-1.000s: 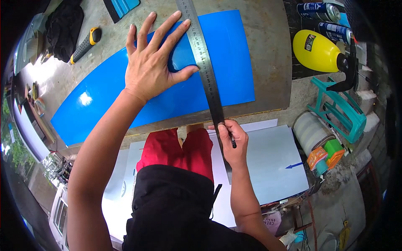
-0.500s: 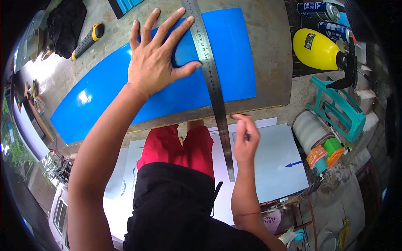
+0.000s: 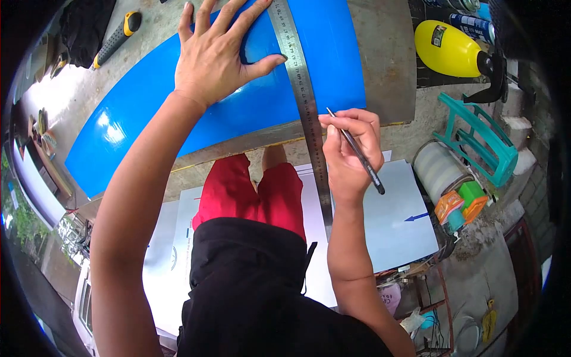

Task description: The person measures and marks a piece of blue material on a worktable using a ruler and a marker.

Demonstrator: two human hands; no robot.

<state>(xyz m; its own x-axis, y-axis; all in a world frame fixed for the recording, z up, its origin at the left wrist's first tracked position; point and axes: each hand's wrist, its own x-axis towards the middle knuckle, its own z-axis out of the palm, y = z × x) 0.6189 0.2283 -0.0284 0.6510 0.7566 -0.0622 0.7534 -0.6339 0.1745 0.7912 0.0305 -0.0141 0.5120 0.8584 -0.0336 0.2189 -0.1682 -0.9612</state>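
A glossy blue sheet (image 3: 131, 128) with a curved left end lies on the grey worktop. Across it runs a long steel ruler (image 3: 301, 83), its near end jutting past the worktop edge over my lap. My left hand (image 3: 214, 68) lies spread on the blue sheet, thumb tip and forefinger at the ruler's left edge. In my right hand (image 3: 354, 152) is a slim black pen (image 3: 363, 157), pinched between thumb and fingers. Its tip points up and left, close over the sheet's near edge, just right of the ruler.
A black and yellow cutter knife (image 3: 119, 38) and black cloth (image 3: 83, 30) lie at the upper left. To the right are a yellow spray bottle (image 3: 446, 50), spray cans (image 3: 473, 25) and a teal plastic stool (image 3: 482, 140). White printed sheets (image 3: 392, 220) lie below the worktop edge.
My right hand has come up from below the worktop edge to the ruler, turning the pen tip toward the blue sheet. The whole view has shifted slightly; my left hand stays on the sheet.
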